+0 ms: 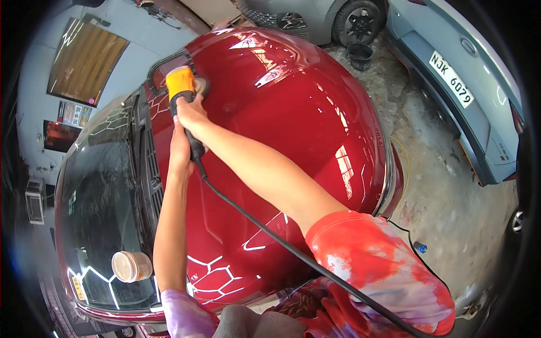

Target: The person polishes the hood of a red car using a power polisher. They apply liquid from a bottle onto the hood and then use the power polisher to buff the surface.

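A yellow-and-black rotary car polisher point(181, 80) is held in both hands over the far side of a glossy dark red car hood point(262, 122). My right hand point(192, 113) wraps the black body just behind the yellow head. Farther back, my left hand point(181, 145) grips the rear handle. The round polishing pad point(203, 86) looks blurred and sits at the hood's surface, partly hidden by the head. From the handle's end, a thick black power cord point(258, 224) runs over the hood and past my right sleeve.
A lidded plastic tub point(132, 267) rests on the windshield point(101, 203), beside the black cowl grille point(152, 173). A grey car point(312, 21) and a blue-grey car point(456, 84) stand close by. On the concrete floor are a black bucket point(360, 58) and a blue plug connector point(420, 247).
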`<state>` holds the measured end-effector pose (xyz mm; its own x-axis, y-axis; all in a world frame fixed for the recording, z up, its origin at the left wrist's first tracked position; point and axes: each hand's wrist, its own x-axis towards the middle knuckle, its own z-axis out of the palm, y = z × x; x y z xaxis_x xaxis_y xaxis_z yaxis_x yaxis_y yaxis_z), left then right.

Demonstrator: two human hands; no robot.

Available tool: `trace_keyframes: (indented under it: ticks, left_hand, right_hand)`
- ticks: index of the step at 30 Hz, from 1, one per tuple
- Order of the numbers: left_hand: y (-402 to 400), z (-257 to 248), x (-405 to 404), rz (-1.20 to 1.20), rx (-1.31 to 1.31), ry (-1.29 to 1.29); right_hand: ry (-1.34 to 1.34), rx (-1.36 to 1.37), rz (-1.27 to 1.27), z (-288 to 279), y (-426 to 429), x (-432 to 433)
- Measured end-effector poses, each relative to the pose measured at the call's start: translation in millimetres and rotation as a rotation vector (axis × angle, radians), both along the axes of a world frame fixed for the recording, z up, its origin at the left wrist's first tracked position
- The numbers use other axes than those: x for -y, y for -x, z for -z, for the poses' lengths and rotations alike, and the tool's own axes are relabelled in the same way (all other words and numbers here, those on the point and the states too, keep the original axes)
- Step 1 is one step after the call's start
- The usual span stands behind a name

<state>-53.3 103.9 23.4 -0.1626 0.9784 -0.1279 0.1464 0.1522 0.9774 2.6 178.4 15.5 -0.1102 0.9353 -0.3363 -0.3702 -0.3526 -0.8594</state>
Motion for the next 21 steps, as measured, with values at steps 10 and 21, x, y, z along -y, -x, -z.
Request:
trace_keyframes:
  ticks: [10,21]
  left_hand:
    - [-100,9,-55,0.32,-0.097,0.09]
    - [-125,15,-73,0.415,-0.133,0.144]
  right_hand:
    - [0.098,-0.118,0.341,26,-116,-41]
    - [0.068,-0.125,0.521,32,-150,-38]
